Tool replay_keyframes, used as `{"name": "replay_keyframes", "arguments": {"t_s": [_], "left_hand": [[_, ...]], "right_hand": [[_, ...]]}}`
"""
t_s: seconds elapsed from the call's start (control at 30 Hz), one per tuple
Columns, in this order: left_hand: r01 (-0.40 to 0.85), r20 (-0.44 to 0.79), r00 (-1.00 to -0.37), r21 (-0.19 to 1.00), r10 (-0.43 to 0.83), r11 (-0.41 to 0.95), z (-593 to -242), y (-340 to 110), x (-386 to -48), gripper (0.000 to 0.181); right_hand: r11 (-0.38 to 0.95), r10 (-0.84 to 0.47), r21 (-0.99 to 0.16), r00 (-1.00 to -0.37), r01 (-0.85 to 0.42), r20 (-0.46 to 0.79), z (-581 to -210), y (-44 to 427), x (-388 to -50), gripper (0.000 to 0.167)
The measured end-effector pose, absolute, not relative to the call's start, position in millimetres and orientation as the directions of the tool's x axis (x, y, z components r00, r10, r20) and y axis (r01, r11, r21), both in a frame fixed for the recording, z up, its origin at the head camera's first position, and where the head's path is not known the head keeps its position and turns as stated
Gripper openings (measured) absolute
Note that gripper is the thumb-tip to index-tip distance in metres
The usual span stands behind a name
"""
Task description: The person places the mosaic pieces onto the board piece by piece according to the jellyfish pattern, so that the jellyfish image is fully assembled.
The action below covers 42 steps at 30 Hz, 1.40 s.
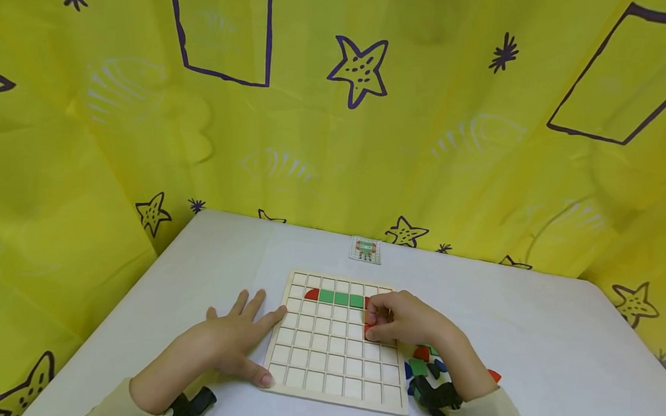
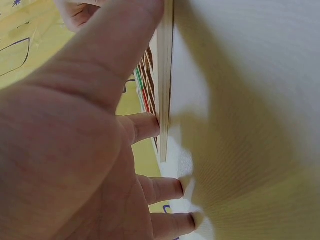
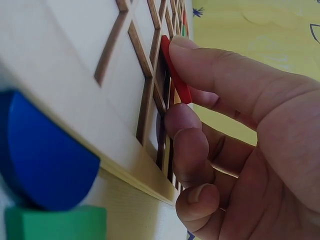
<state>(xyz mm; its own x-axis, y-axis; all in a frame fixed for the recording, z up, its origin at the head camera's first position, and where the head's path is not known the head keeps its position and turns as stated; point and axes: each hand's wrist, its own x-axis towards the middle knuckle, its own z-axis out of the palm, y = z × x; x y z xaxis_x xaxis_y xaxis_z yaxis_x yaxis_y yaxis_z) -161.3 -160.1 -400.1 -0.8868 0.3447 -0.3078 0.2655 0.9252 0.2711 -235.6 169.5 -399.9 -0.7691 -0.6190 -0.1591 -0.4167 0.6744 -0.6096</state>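
A wooden grid board lies on the table, with a red quarter-round piece and several green square pieces in a row near its far side. My right hand pinches a red piece between thumb and fingers, tilted over a cell in the board's right part. More red shows at the row's right end, partly behind the fingers. My left hand lies with fingers spread along the board's left side. Its thumb and one finger touch the board's edge; two other fingers rest on the table.
Loose red, green and blue pieces lie right of the board, partly under my right wrist. In the right wrist view, a blue rounded piece sits beside the board's edge. A small patterned card lies beyond the board, before the yellow curtain.
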Motion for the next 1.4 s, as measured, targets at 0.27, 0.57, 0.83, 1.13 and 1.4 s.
{"name": "replay_keyframes", "arguments": {"t_s": [0.27,0.57,0.83,1.13,1.4], "left_hand": [[0.266,-0.311,-0.886,0.265,0.343,0.927,-401.0,-159.7,-162.4,0.116],[0.274,-0.306,-0.885,0.268,0.351,0.924,-401.0,-157.8,-163.0,0.115],[0.256,-0.321,-0.885,0.269,0.337,0.929,-400.5,-158.3,-162.4,0.116],[0.268,-0.313,-0.885,0.261,0.344,0.927,-401.2,-160.0,-163.3,0.117],[0.268,-0.320,-0.882,0.264,0.347,0.926,-400.3,-159.8,-163.2,0.117]], "right_hand": [[0.679,-0.616,-0.607,-0.770,-0.413,-0.167,-399.7,169.4,-236.3,0.017],[0.685,-0.616,-0.592,-0.772,-0.425,-0.158,-399.1,172.1,-234.4,0.014],[0.709,-0.571,-0.562,-0.815,-0.425,-0.104,-385.4,192.4,-241.9,0.010],[0.790,-0.464,-0.546,-0.855,-0.279,-0.234,-374.2,223.2,-243.2,0.014],[0.858,-0.348,-0.499,-0.852,-0.122,-0.390,-384.0,228.3,-239.2,0.026]]}}
